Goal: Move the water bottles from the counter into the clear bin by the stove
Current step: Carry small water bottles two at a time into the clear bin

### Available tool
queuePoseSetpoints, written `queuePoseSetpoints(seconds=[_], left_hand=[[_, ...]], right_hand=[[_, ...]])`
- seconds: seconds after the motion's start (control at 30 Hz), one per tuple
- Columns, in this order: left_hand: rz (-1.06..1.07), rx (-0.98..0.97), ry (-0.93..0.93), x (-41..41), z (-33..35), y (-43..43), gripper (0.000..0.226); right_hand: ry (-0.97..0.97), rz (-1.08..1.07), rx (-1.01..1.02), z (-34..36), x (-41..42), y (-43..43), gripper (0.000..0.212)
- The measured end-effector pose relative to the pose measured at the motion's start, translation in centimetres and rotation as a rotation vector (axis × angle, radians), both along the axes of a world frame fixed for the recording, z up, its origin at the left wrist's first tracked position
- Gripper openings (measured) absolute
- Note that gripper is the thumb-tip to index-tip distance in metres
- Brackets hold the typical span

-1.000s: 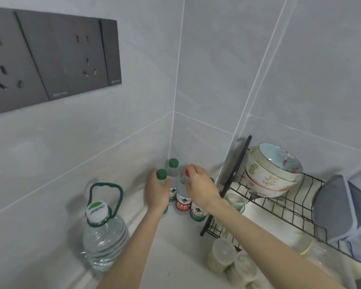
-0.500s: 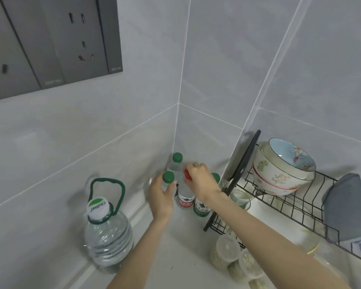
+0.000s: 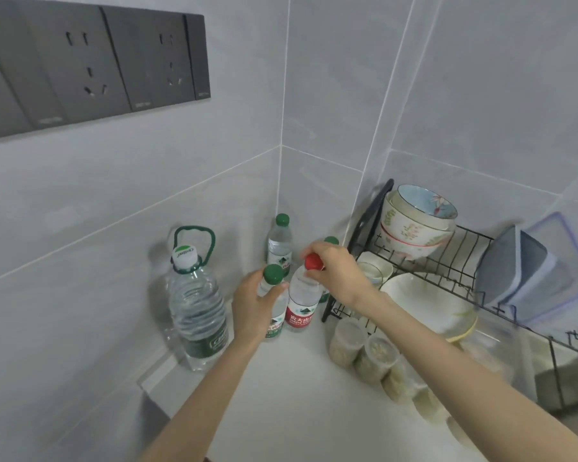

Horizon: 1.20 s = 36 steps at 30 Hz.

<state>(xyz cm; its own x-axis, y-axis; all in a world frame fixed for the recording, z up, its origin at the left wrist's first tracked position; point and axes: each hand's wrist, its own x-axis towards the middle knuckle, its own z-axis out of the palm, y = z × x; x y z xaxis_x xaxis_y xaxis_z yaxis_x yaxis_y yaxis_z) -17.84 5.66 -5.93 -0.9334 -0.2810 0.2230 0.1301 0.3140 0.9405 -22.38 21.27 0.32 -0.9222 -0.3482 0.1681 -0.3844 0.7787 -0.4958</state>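
Against the tiled corner of the white counter (image 3: 281,401), the left hand (image 3: 251,311) has its grip curled round a green-capped bottle (image 3: 273,274). The right hand (image 3: 341,275) pinches the cap of the red-labelled bottle (image 3: 301,306) just beside it. A corner bottle (image 3: 280,246) stands behind, and a fourth bottle (image 3: 331,240) peeks over the right hand. A handled jug (image 3: 197,305) crowds the left. A wire dish rack (image 3: 474,243) with stacked bowls (image 3: 414,225) and lidded tubs (image 3: 347,341) hem the right. Dark wall sockets (image 3: 90,61) sit above.

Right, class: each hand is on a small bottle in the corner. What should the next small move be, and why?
Probably lift both straight up off the white counter. The left hand grips the small clear green-capped bottle below its cap, and the right hand pinches the clear red-capped bottle at its cap, so both seem ready to carry.
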Motion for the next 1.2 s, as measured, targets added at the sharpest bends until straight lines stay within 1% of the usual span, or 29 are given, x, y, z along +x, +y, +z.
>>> queuePoseSetpoints(seconds=[0.2,0.33,0.43,0.67,0.87,0.97,1.07,1.13,1.2], left_hand=[[-0.083,-0.059,-0.067,5.6,-1.0,0.1,0.023],[-0.116,-0.017,-0.121,9.8,-1.1,0.8,0.021],[-0.148,-0.003,-0.157,11.9,-1.5,1.4,0.024],[-0.171,-0.007,-0.166,14.5,-2.4,2.5,0.025],[-0.167,0.017,-0.191,15.1,-2.8,2.8,0.031],[-0.171,0.050,-0.212,15.2,-3.4,2.5,0.042],[-0.227,0.055,-0.232,15.5,-3.9,2.2,0.044],[-0.267,0.061,-0.256,15.6,-4.4,2.0,0.057],[-0.284,0.044,-0.283,15.7,-5.1,1.7,0.073]], right_hand=[[-0.046,0.084,-0.016,-0.3,6.4,2.2,0.031],[-0.104,0.075,-0.044,-1.3,10.6,3.7,0.033],[-0.106,0.075,-0.028,-2.3,12.7,4.4,0.031],[-0.103,0.118,-0.027,-4.1,15.2,5.4,0.030],[-0.059,0.085,-0.164,-5.0,16.0,6.2,0.031],[-0.028,0.121,-0.216,-6.0,16.5,6.7,0.037],[-0.028,0.133,-0.212,-6.9,16.9,7.0,0.048],[-0.067,0.121,-0.254,-7.6,17.3,7.2,0.062],[-0.162,0.071,-0.391,-8.5,18.0,7.3,0.077]])
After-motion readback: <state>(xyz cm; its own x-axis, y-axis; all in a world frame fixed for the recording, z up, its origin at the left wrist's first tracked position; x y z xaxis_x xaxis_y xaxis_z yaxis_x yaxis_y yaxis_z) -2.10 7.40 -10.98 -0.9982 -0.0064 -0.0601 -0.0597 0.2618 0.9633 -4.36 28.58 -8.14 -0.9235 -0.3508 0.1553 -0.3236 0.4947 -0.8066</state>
